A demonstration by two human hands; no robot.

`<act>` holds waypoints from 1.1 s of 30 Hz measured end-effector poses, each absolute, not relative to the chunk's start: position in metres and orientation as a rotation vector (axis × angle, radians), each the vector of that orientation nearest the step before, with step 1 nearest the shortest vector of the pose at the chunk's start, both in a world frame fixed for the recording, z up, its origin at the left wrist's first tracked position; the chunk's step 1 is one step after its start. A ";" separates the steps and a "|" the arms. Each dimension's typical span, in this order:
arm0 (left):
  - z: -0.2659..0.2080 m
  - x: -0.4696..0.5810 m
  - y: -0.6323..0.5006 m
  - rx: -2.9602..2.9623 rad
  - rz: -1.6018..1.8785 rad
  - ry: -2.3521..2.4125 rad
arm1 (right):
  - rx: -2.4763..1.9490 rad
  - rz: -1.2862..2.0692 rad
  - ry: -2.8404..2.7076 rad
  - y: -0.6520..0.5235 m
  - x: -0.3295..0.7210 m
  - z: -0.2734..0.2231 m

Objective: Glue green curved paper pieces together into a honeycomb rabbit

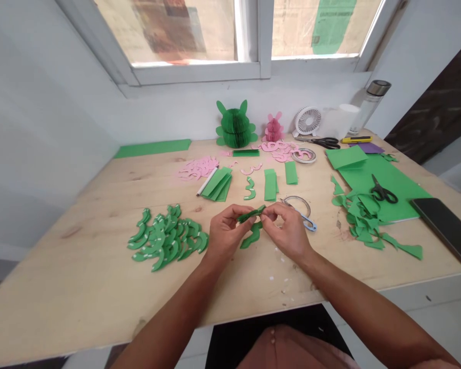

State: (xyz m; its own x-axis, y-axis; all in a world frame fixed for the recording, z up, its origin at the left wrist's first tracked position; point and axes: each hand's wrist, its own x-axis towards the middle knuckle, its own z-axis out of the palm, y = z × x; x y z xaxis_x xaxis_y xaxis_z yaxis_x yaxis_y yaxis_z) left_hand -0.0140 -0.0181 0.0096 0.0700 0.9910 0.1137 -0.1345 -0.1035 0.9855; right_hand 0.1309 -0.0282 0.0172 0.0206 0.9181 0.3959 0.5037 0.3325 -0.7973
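Note:
Between my two hands, just above the table, is a small green paper cutout [256,211]. My left hand [230,224] pinches its left side, and the fingertips of my right hand [285,224] close on its right end. Under them a wavy green paper piece [251,239] lies on the wood. To the left of my left hand spreads a heap of curved green paper pieces [169,238] with white marks on them. A similar wavy green piece [249,188] lies beyond my hands. Beside my right hand are a roll of tape [302,201] and a light blue cutter [309,223].
Green scraps [363,218], black scissors [384,192], a green sheet [401,192] and a phone [445,230] lie at right. Pink cutouts [200,168] and green strips [218,183] lie farther back. A green paper figure [236,128], a pink one [273,129] and a small fan [308,121] stand behind.

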 end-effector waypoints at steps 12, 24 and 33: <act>0.006 -0.015 -0.017 1.403 1.330 1.047 | -1.290 0.690 -1.502 -0.026 0.132 0.015; -0.001 -0.013 -0.016 1.433 1.339 1.004 | -1.331 0.794 -1.402 -0.024 0.131 0.010; 0.004 -0.011 -0.017 1.236 1.279 1.048 | -1.318 0.768 -1.378 -0.026 0.129 0.014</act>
State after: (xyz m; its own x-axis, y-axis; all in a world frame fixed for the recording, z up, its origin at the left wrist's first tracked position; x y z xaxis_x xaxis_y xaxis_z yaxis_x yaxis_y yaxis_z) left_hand -0.0109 -0.0169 0.0043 0.0543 0.9935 0.1002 -0.0975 -0.0946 0.9907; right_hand 0.1286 -0.0257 0.0137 0.1368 0.9606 0.2418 0.2997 0.1925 -0.9344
